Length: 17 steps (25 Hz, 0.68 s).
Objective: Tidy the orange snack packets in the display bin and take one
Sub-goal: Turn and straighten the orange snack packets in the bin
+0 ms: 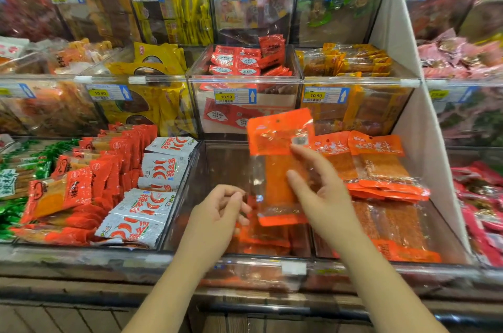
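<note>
So the right hand [324, 196] has one orange packet [277, 169] lifted up over the clear display bin [190, 196]. The thumb and forefinger are on the front and the other fingers are tucked behind it. The packet stands pretty much upright, hang-hole end on top, see-through strip down its left side.

The left hand [220, 213] is down by the packet's lower left corner with fingers loosely curled. Honestly I can't tell if it's pinching the clear edge or just sitting beside it.

The rest of the orange packets [381, 169] are stacked leaning at the right side of the bin. A few more packets [261, 237] lie flat on the bottom under the raised one. The next bin to the left has silver chili-print packets [152, 196].
</note>
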Tool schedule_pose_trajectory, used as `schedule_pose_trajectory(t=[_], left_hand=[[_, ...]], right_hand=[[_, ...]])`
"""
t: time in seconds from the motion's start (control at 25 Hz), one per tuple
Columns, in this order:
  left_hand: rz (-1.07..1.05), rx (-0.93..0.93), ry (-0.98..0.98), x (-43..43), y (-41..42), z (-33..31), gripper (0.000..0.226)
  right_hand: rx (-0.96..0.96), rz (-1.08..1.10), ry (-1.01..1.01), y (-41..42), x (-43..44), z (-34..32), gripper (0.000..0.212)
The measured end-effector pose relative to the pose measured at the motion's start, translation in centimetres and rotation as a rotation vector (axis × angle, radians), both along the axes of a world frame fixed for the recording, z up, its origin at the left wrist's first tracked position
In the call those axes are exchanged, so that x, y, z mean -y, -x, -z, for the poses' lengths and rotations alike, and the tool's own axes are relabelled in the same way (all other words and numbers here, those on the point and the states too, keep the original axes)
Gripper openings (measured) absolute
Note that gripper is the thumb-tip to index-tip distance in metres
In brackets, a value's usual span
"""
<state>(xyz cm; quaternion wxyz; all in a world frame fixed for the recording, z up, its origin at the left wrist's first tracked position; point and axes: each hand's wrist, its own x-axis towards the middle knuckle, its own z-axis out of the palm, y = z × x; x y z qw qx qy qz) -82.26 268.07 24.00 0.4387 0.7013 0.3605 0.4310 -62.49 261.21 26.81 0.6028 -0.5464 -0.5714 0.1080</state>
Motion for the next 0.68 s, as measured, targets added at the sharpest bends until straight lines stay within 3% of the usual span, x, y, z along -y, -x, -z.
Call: schedule_pose_trajectory(t=[0.08, 0.12, 0.24, 0.36, 0.52, 0.68], left_hand=[[-0.112, -0.228, -0.198, 0.7, -0.9, 0.2, 0.014], [-0.091, -0.388, -0.287, 1.4, -1.9, 0.1, 0.029], [0.187, -0.667, -0.259, 4.1, -6.3, -0.5, 0.093], [0.250, -0.799, -0.235, 5.9, -9.3, -0.9, 0.128], [0.218, -0.856, -0.224, 5.8, -9.6, -0.7, 0.137], [0.224, -0.863, -0.199, 5.8, -9.9, -0.8, 0.135]], right_hand=[[0.137, 0.203, -0.049, -3.5, 0.1, -2.1, 0.044], [0.234, 0.307, -0.015, -5.3, -0.2, -3.0, 0.043], [0.481, 0.537, 0.339, -9.1, -1.2, -4.1, 0.045], [0.749, 0.657, 0.649, -9.7, -1.2, -3.8, 0.067], [0.860, 0.631, 0.498, -9.9, -1.1, -3.7, 0.051], [0.808, 0.575, 0.545, -9.7, -1.2, -3.3, 0.042]])
